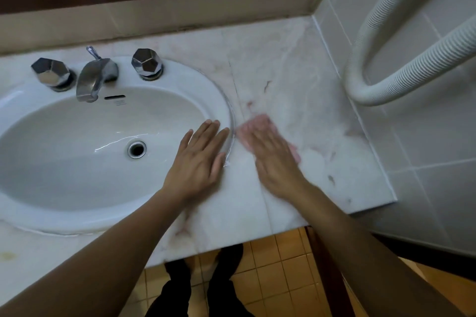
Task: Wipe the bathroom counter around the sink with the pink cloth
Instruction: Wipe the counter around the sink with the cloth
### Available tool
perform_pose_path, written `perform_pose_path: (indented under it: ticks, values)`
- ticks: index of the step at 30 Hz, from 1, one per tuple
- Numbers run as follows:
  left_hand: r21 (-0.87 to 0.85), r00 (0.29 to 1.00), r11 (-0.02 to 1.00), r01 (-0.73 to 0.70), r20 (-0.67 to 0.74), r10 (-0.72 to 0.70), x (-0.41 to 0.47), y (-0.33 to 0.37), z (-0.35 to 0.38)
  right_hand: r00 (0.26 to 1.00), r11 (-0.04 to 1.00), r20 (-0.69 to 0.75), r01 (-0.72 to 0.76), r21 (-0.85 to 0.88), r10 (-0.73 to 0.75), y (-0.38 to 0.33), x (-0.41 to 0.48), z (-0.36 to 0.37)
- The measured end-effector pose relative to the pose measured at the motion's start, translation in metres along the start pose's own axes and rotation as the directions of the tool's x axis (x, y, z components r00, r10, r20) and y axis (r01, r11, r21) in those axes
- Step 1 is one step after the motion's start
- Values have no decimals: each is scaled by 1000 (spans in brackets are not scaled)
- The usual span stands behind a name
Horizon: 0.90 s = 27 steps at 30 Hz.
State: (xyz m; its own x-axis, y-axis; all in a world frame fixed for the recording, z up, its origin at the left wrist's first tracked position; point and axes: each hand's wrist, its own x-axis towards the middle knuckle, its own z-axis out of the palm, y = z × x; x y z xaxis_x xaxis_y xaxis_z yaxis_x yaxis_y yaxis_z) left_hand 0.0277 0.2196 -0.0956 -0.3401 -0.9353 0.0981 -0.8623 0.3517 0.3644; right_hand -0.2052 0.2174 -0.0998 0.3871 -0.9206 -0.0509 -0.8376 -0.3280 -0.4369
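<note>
The pink cloth (258, 122) lies on the pale marble counter (296, 80) just right of the white oval sink (201, 77). My right hand (273, 159) presses flat on top of the cloth, blurred by motion, with pink showing past the fingertips and at the right side. My left hand (199, 159) rests flat with fingers spread on the sink's right rim, holding nothing.
A chrome tap (94, 77) and two faceted chrome knobs (51, 73) (147, 63) stand at the sink's back. A ribbed white hose (401, 69) loops over the tiled right wall. The counter ends at the right and front edges above yellow floor tiles (278, 273).
</note>
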Motion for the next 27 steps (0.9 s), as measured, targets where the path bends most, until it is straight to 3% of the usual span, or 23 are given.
perform_pose_path:
  ticks: [3, 7, 10, 11, 12, 14, 17, 20, 23, 25, 26, 27]
  values:
    - [7, 1000, 1000, 1, -1, -1, 0, 1, 1, 999, 997, 25, 31, 69, -33, 28, -75, -23]
    - [30, 1000, 999, -22, -5, 22, 1, 2, 1, 926, 914, -122, -373, -161, 357, 113, -69, -66]
    - [21, 1000, 1000, -20, -3, 20, 0, 2, -1, 771, 769, -222, -628, -115, 597, 94, -15, -52]
    - [11, 1000, 1000, -15, 3, 15, 0, 2, -1, 754, 754, -201, -650, -93, 626, 68, -4, -41]
    - [1, 1000, 1000, -7, 10, 7, 0, 2, -2, 798, 796, -169, -598, -98, 579, 37, 0, -29]
    - [-15, 1000, 1000, 1, 23, -1, 1, 0, -3, 926, 911, -47, -377, -164, 375, -21, -26, -2]
    - [-25, 999, 1000, 7, 39, -6, 0, 0, -3, 976, 972, 89, -186, -146, 200, -39, -87, -1]
    - [-44, 998, 999, 11, 63, -8, -1, 0, -4, 921, 908, 4, -384, -170, 390, 25, -110, -31]
    - [-48, 998, 999, 9, 68, -6, -1, 2, -6, 752, 739, -152, -659, -140, 641, 80, -90, -57]
    - [-46, 998, 999, 6, 68, -3, -1, 2, -6, 663, 661, -188, -746, -84, 724, 67, -60, -48]
    - [-50, 997, 999, 3, 72, 1, -1, 1, -7, 671, 670, -168, -739, -73, 722, 49, -51, -36]
    - [-53, 997, 999, 4, 75, 0, -1, 1, -7, 723, 721, -140, -689, -77, 676, 25, -49, -26]
